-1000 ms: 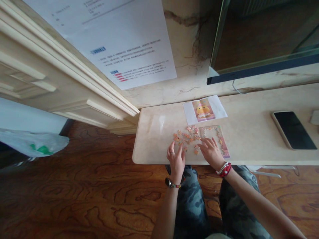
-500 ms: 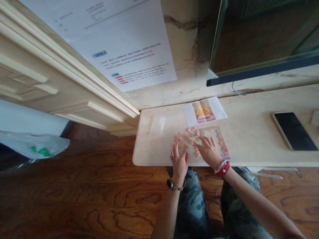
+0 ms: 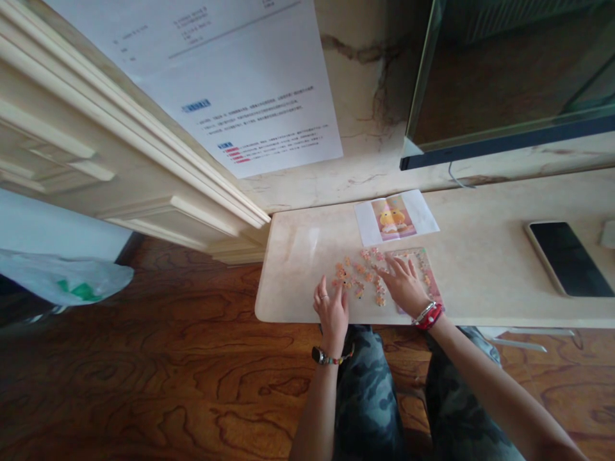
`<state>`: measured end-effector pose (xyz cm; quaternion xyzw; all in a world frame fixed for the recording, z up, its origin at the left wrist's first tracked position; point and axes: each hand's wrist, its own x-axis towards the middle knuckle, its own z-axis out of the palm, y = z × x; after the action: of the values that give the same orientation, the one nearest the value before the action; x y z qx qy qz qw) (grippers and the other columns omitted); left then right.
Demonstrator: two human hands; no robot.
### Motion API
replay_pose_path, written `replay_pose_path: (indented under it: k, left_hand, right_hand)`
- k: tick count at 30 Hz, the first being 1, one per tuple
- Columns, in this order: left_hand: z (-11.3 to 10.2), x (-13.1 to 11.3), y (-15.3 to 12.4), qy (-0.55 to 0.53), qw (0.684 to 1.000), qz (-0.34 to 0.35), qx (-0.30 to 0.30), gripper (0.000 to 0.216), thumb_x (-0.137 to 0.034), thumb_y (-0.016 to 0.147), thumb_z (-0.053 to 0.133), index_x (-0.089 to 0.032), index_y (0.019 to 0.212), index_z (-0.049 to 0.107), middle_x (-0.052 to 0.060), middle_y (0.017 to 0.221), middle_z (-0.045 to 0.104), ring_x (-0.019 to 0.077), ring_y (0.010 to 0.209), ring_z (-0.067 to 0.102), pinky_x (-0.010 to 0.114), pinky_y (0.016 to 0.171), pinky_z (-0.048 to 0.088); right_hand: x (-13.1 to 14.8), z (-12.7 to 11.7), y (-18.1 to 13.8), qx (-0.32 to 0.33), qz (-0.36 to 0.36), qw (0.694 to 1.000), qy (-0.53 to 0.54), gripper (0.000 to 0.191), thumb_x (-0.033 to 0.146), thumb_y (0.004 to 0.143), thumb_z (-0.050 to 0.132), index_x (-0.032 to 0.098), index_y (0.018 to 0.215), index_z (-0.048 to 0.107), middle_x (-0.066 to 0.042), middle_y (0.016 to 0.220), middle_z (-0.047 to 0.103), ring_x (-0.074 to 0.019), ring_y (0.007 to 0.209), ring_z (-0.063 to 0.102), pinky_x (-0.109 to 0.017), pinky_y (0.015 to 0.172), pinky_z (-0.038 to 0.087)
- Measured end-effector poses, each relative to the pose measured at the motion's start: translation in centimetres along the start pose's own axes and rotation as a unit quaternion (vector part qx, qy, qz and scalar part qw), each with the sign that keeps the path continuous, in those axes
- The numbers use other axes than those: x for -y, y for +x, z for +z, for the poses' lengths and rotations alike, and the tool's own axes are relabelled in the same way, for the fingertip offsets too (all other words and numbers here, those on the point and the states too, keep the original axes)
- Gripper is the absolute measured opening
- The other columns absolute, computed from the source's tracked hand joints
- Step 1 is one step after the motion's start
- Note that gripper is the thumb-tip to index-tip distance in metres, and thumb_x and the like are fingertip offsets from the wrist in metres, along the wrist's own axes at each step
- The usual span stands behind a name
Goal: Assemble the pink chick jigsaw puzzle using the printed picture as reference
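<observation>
Several loose jigsaw pieces (image 3: 358, 267), mostly orange and pink, lie scattered on the pale tabletop (image 3: 293, 262). To their right is a puzzle frame (image 3: 435, 291) with pieces along its border, partly covered by my right hand (image 3: 404, 287). That hand's fingers are spread over the pieces and the frame's left side; whether the fingertips touch a piece is too small to tell. My left hand (image 3: 332, 314) rests at the table's front edge, left of the pieces, fingers apart and holding nothing visible. A printed picture (image 3: 394, 218) of yellow figures lies behind the puzzle.
A phone (image 3: 571, 259) lies on the right of the table, with a white object (image 3: 608, 234) beside it. A dark screen (image 3: 509, 77) hangs above. A printed sheet (image 3: 269, 83) is on the wall. A plastic bag (image 3: 72, 282) is at the far left.
My left hand has drawn back left and toward the table's front edge, away from the pieces. My right hand has stayed nearly in place over the frame's left side.
</observation>
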<state>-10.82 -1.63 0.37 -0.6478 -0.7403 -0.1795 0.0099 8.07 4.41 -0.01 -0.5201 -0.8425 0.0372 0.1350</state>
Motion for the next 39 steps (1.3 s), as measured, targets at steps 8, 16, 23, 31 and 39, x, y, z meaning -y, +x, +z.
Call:
replay_pose_path:
  k: [8, 16, 23, 31, 39]
  left_hand:
    - [0.3, 0.1, 1.1, 0.003, 1.0, 0.001, -0.001, 0.031, -0.026, 0.079, 0.045, -0.026, 0.109, 0.054, 0.013, 0.126, 0.033, 0.0296, 0.113, 0.033, 0.046, 0.084, 0.038]
    - [0.5, -0.3, 2.0, -0.003, 1.0, 0.006, -0.02, 0.024, -0.022, 0.078, 0.047, -0.025, 0.098, 0.06, 0.011, 0.124, 0.037, 0.0272, 0.112, 0.035, 0.044, 0.086, 0.037]
    - [0.5, -0.3, 2.0, -0.011, 1.0, -0.001, -0.026, 0.022, -0.024, 0.078, 0.047, -0.024, 0.094, 0.062, 0.011, 0.123, 0.038, 0.0276, 0.112, 0.036, 0.044, 0.085, 0.037]
    - [0.4, 0.8, 1.6, 0.002, 0.999, -0.015, -0.029, 0.029, -0.024, 0.081, 0.043, -0.026, 0.106, 0.056, 0.012, 0.123, 0.037, 0.0275, 0.112, 0.035, 0.044, 0.085, 0.037]
    - [0.3, 1.1, 1.6, 0.027, 0.999, -0.025, -0.006, 0.028, -0.028, 0.081, 0.043, -0.029, 0.105, 0.057, 0.011, 0.126, 0.036, 0.0286, 0.112, 0.034, 0.045, 0.082, 0.038]
  right_hand:
    - [-1.6, 0.1, 2.3, 0.017, 0.034, 0.999, -0.016, 0.032, 0.018, 0.079, 0.041, 0.026, 0.107, 0.055, -0.011, 0.121, 0.044, -0.0286, 0.111, 0.035, -0.054, 0.091, 0.026]
    - [-1.1, -0.3, 1.8, 0.009, 0.032, 0.999, 0.015, 0.025, 0.025, 0.081, 0.041, 0.026, 0.097, 0.061, -0.008, 0.118, 0.046, -0.0245, 0.11, 0.036, -0.048, 0.095, 0.023]
    - [-0.3, -0.1, 3.1, 0.022, 0.006, 0.999, 0.043, 0.02, 0.023, 0.079, 0.045, 0.024, 0.089, 0.062, -0.008, 0.113, 0.048, -0.0228, 0.108, 0.037, -0.046, 0.097, 0.021]
    - [-0.8, 0.2, 3.7, 0.042, -0.02, 0.998, 0.047, 0.018, 0.021, 0.079, 0.044, 0.02, 0.084, 0.061, -0.009, 0.108, 0.05, -0.0219, 0.103, 0.041, -0.047, 0.097, 0.02]
    - [-0.7, 0.6, 3.3, 0.032, -0.032, 0.997, 0.063, 0.016, 0.023, 0.079, 0.044, 0.019, 0.084, 0.059, -0.009, 0.106, 0.051, -0.0204, 0.101, 0.043, -0.046, 0.097, 0.019]
